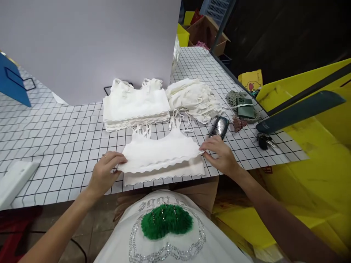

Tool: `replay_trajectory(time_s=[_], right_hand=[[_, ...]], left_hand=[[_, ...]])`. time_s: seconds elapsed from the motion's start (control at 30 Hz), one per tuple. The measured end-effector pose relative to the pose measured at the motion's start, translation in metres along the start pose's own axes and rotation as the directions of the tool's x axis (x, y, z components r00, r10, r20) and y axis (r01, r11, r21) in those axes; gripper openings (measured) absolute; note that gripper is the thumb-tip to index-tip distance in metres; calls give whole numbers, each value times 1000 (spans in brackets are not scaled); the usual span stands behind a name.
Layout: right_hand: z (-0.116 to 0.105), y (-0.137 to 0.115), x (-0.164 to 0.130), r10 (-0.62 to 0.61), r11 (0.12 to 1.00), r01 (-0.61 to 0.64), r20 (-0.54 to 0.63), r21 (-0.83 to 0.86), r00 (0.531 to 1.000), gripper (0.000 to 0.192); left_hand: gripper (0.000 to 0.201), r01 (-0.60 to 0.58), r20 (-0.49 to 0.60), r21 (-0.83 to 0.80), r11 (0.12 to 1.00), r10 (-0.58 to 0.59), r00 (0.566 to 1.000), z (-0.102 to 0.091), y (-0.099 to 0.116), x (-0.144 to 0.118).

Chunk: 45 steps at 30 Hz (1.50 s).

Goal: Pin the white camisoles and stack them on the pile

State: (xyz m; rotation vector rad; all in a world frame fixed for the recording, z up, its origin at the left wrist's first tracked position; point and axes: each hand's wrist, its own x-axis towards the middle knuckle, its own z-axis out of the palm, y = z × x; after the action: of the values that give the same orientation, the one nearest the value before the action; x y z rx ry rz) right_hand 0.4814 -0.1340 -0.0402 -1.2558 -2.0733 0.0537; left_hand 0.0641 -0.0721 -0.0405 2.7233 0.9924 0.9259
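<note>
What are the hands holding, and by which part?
A white strappy top, by its lower side corners: left hand at one, right hand at the other.

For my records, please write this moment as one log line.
left hand: holds white top by left edge | right hand: holds it by right edge | garment stack: behind top

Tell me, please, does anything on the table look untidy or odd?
Slightly: the white pile at the back looks untidy, its pieces jumbled, while the white stack to its left lies neatly. I see nothing spilled.
</note>
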Motion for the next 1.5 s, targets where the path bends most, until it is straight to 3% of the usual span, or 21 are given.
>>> replay_trajectory(time_s=[0.1, 0.23, 0.37, 0.43, 0.57, 0.63, 0.77, 0.87, 0.93, 1.0, 1.1, 1.13, 1.2, 1.27, 1.33, 1.43, 1.5], right_hand=[[-2, -9, -22, -9, 998, 13, 68, -65, 998, 18], [2, -24, -43, 51, 992, -18, 266, -128, 963, 22], [14, -40, -49, 88, 981, -8, 408, -195, 909, 70], [19, -42, -55, 123, 961, 5, 446, -275, 887, 79], [22, -41, -61, 217, 907, -51, 361, -418, 907, 78], [25, -41, -56, 199, 907, -47, 327, -419, 924, 78], [35, -44, -44, 156, 928, -7, 373, -373, 915, 77], [37, -37, -30, 155, 953, -61, 303, -297, 940, 58], [38, -29, -8, 129, 978, -92, 195, -186, 972, 41], [45, -24, 26, 80, 995, -74, 105, -65, 991, 29], [70, -22, 87, 4, 999, -8, 85, 49, 996, 21], [81, -23, 106, -4, 997, -4, 98, 79, 995, 21], [104, -25, 137, 22, 987, -46, 155, 154, 988, 19], [124, -28, 158, 91, 953, -156, 246, 259, 965, 17], [139, -31, 169, 187, 867, -331, 371, 373, 909, 16], [152, -37, 176, 327, 615, -622, 561, 485, 760, 36], [156, -43, 178, 374, 419, -743, 647, 521, 665, 49]], left_hand=[[28, -45, 45, -50, 998, 48, 998, 1, 5, -13], [27, 42, 154, -93, 995, -27, 988, 5, 11, -26], [40, 47, 235, -67, 997, -30, 972, 14, 22, -27], [50, -12, 320, -14, 1000, 16, 947, 23, 25, -31], [60, -45, 379, 68, 997, 16, 925, 35, 24, -41], [60, -29, 375, 69, 997, 1, 927, 35, 24, -44], [55, 35, 372, 1, 999, -33, 928, 26, 24, -46], [42, 170, 279, -164, 972, -119, 953, 18, 11, -36], [33, 305, 161, -248, 920, -272, 949, 18, -8, -17], [28, 464, 105, -263, 846, -453, 885, 22, -31, 12], [31, 690, 184, -275, 669, -668, 721, 37, -63, 60], [34, 741, 221, -282, 610, -710, 669, 43, -70, 73], [38, 789, 271, -303, 534, -745, 609, 54, -78, 94], [41, 793, 282, -334, 509, -749, 600, 64, -81, 103], [43, 781, 274, -376, 499, -745, 608, 69, -79, 104], [42, 736, 230, -474, 483, -739, 633, 70, -71, 97], [38, 675, 161, -513, 531, -712, 683, 67, -62, 92]])
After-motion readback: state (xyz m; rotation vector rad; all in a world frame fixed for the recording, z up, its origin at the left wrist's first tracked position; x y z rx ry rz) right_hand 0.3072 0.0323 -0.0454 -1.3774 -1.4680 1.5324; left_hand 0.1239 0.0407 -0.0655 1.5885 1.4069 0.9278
